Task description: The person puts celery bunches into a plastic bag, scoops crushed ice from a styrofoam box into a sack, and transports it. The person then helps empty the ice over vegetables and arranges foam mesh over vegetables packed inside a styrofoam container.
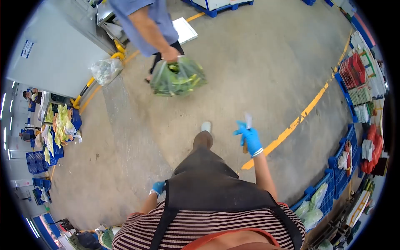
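Note:
My right hand [251,139], in a blue glove, is held out over the floor with a knife [248,121] in its grip. The short blade points away from me, and a brownish handle end shows below the fist. Close to my left hip hangs my left hand [158,187], also blue-gloved, beside the dark apron [208,189]; its fingers are partly hidden. Ahead of me, another person [146,27] in a blue-grey shirt carries a clear plastic bag [177,79] of green vegetables, apart from my hands.
Blue crates [37,162] and leafy trimmings [62,123] lie at the left, near a yellow-black barrier [86,87] and a tied plastic bag [106,71]. Blue pallets [342,162] and stacked baskets [353,71] line the right. A yellow line [291,127] crosses the concrete floor.

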Motion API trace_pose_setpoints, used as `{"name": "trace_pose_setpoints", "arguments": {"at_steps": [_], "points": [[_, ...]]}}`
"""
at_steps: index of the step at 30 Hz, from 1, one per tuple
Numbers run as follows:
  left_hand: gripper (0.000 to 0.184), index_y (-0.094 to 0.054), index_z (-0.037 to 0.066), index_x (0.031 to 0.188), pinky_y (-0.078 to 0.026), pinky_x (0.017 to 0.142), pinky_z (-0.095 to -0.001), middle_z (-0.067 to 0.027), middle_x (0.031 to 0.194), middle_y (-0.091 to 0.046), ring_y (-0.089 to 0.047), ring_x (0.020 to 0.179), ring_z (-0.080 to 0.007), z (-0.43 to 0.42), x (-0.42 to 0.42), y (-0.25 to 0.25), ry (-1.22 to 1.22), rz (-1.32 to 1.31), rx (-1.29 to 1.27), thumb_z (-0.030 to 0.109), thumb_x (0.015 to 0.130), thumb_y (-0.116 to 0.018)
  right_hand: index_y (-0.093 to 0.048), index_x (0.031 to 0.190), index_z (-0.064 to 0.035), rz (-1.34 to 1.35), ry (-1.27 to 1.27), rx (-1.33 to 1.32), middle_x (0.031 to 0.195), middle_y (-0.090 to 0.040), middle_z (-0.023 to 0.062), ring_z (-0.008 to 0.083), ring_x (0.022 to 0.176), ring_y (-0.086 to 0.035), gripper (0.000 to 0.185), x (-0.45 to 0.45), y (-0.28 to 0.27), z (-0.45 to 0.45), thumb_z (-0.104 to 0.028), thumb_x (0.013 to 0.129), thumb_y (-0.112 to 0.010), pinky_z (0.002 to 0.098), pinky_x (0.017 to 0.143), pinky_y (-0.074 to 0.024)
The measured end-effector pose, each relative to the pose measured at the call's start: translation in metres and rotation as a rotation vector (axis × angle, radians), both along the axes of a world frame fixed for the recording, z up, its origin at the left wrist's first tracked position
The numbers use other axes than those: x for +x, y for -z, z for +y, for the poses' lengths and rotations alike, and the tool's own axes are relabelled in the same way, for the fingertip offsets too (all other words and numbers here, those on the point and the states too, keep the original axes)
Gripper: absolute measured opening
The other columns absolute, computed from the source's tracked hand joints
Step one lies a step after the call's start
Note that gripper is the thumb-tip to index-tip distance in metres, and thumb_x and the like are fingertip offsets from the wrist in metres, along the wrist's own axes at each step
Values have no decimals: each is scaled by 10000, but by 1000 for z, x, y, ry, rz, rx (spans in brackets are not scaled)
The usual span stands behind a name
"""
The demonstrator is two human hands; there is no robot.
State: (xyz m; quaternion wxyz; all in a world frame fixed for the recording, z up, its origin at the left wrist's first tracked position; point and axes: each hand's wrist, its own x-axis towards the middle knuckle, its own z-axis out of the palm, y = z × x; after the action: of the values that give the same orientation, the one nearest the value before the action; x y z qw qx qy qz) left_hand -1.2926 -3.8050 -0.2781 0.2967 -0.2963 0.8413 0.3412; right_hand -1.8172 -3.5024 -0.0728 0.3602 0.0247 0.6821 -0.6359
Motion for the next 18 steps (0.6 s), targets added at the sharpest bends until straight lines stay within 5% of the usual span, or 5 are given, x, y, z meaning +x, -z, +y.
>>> {"name": "trace_pose_setpoints", "arguments": {"at_steps": [1,4,6,14,18], "points": [[169,-644,98,931,-471,490,-359,-98,701,-652,-606,541,-200,-8,-5,30,205,-245,-30,224,876,-546,-589,1168,-44,14,-66,-24,809,-667,87,92,445,-463,389,-13,9,-21,-308,884,-575,242,408,-389],[207,-610,78,978,-489,561,-344,-123,856,-663,-649,712,-229,-29,-20,79,-1213,-400,563,258,901,-539,-610,1113,-30,21,-326,30,783,-658,71,97,477,-496,385,-53,2,-76,-318,857,-608,254,425,-409],[247,-601,83,1003,-479,560,-360,-108,868,-660,-635,714,-253,-65,-61,82,138,-196,73,302,902,-549,-619,1066,-26,75,-430,193,761,-649,64,106,502,-517,389,-90,22,-97,-340,837,-626,260,443,-426],[410,-665,27,924,-485,676,-407,-193,866,-659,-639,732,-288,-235,-453,61,-344,-11,43,405,859,-517,-606,1020,-14,-113,-235,553,740,-663,95,160,497,-562,392,-235,89,-53,-332,794,-646,292,455,-468],[444,-638,42,1071,-434,906,-419,-198,1131,-598,-554,1062,-370,-265,-711,30,-171,303,-38,396,856,-477,-596,1031,-12,-290,15,545,731,-668,123,177,433,-536,387,-283,132,-9,-315,799,-658,293,395,-429]]}}
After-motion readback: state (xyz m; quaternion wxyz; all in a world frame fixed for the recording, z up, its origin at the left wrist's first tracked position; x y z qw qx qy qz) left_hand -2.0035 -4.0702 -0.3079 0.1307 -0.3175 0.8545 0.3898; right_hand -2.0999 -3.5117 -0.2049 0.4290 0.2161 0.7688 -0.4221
